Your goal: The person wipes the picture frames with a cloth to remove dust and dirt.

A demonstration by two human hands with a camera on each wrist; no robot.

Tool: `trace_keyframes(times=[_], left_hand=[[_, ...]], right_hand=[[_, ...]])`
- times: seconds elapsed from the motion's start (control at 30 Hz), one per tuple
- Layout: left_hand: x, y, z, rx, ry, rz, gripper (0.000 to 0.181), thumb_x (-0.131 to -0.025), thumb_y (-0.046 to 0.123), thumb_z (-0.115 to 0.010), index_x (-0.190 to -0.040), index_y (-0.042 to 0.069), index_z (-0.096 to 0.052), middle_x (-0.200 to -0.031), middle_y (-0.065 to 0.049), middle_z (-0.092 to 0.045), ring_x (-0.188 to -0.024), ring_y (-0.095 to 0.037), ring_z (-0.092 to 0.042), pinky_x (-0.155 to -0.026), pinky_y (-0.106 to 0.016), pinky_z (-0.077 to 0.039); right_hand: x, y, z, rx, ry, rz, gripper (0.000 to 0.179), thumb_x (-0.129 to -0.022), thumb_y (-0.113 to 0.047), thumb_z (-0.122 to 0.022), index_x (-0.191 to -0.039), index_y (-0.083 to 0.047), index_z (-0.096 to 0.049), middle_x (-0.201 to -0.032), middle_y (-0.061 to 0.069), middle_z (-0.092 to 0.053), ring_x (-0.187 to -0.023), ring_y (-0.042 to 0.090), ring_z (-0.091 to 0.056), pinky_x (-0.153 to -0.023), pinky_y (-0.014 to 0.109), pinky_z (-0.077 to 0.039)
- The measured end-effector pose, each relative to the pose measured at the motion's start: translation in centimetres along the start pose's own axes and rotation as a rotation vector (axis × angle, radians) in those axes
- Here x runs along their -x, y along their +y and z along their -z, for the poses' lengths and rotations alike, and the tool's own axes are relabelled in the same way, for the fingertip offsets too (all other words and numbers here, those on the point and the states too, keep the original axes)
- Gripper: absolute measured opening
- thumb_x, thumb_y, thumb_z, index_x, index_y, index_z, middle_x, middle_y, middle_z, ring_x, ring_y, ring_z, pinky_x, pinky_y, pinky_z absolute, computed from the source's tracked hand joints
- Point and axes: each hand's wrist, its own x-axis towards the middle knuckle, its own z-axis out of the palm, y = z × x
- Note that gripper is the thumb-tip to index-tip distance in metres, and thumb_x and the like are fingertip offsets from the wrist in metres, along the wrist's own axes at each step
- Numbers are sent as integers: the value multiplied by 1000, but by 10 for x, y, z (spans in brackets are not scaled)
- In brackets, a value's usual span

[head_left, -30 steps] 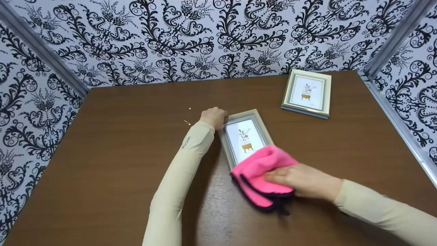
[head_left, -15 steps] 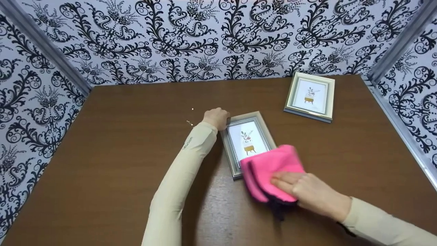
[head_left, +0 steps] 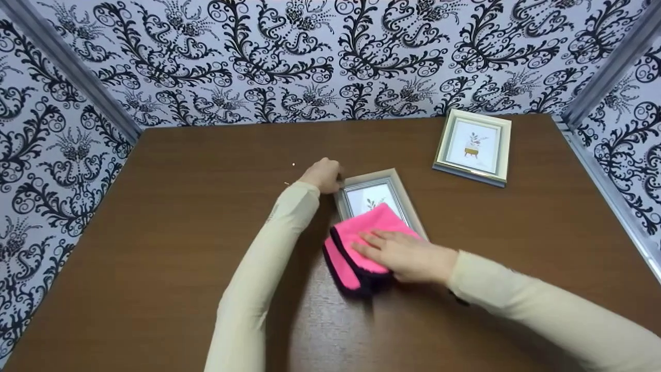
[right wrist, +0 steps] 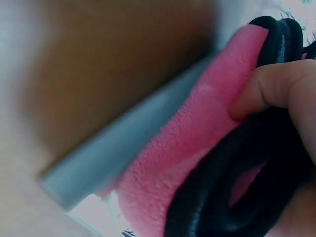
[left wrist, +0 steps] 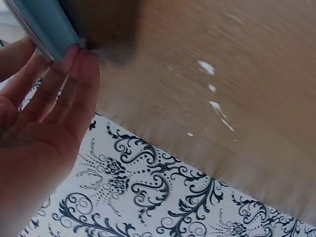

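A silver-grey picture frame [head_left: 406, 199] lies slanted on the wooden table, its print of a potted plant partly covered. At its upper left corner my left hand [head_left: 324, 175] grips the edge; in the left wrist view the thumb and fingers [left wrist: 81, 74] close about the bluish side of the frame. Over the frame's lower half, my right hand [head_left: 408, 257] presses a folded pink cloth [head_left: 374, 222] with black trim. The right wrist view has the thumb [right wrist: 261, 94] on the cloth, with the folds bunched inside the hand, beside the frame's grey side [right wrist: 128, 133].
Another picture frame [head_left: 472, 144], cream-gold with a similar print, lies at the back right of the brown table [head_left: 170, 232]. Small white specks [left wrist: 206, 67] dot the table near the left hand. Patterned walls [head_left: 284, 62] stand behind and at both sides.
My right hand has swept the cloth left and up over the frame from its lower right, covering more of the print. The left hand stays at the corner, shifted slightly.
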Motion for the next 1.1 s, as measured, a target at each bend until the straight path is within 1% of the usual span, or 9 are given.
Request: trace_keyframes(times=[0.07,0.2,0.33,0.47,0.6,0.7,0.77,0.9,1.1], left_hand=[[0,-2,2,0,0,-22,12,-84,9,-65,-93,3,-72,-97,-13,-70,-94,-32,-64,-84,-41,-51],[0,-1,4,-3,-14,-14,12,-85,11,-66,-92,4,-72,-97,-14,-69,-94,-31,-63,-83,-43,-51],[-1,0,4,-22,-14,0,12,-82,10,-67,-92,6,-73,-97,-12,-69,-94,-30,-63,-80,-43,-51],[-2,0,6,-39,-12,8,11,-80,8,-67,-90,7,-73,-98,-12,-69,-95,-30,-62,-79,-45,-52],[-2,0,7,-56,-8,-7,10,-82,9,-65,-88,7,-73,-98,-12,-69,-94,-30,-63,-79,-46,-52],[-1,1,7,-70,8,-16,12,-82,10,-65,-88,8,-75,-97,-11,-70,-95,-30,-64,-78,-47,-53],[-1,2,6,-86,13,-22,12,-82,10,-64,-88,8,-75,-97,-11,-70,-95,-30,-63,-77,-47,-53],[-2,4,5,-113,19,-33,11,-83,10,-64,-85,8,-74,-96,-12,-69,-95,-30,-62,-77,-48,-53],[-5,7,2,-139,35,-22,11,-83,14,-66,-80,5,-72,-96,-15,-67,-95,-30,-62,-77,-47,-53]], right_hand=[[-12,5,5,-36,-23,-37,72,-79,7,-69,-144,4,-38,-144,29,-37,-131,43,-38,-105,50,-34],[-38,22,9,-24,-27,-89,68,-83,3,-67,-144,6,-37,-144,30,-36,-131,45,-37,-107,48,-32],[-55,36,12,-5,-32,-109,72,-81,3,-70,-144,5,-36,-144,28,-38,-132,41,-37,-109,45,-31],[-47,35,18,0,-50,-50,71,-80,0,-73,-143,2,-40,-144,23,-42,-132,38,-40,-107,45,-33],[-25,24,21,-54,-41,82,64,-76,4,-75,-136,-2,-52,-135,18,-54,-124,35,-50,-102,44,-41],[-11,14,24,-101,-80,156,60,-75,6,-74,-131,-6,-58,-132,12,-58,-123,32,-52,-101,42,-42],[-4,9,26,-109,-127,171,61,-75,10,-72,-132,-8,-58,-134,9,-57,-125,31,-50,-103,41,-40],[-1,2,26,-49,-160,137,65,-76,9,-72,-136,-9,-55,-138,9,-53,-130,32,-44,-106,43,-36],[-20,12,18,-49,-160,-46,76,-81,8,-69,-148,-4,-36,-148,20,-35,-136,38,-32,-108,46,-30]])
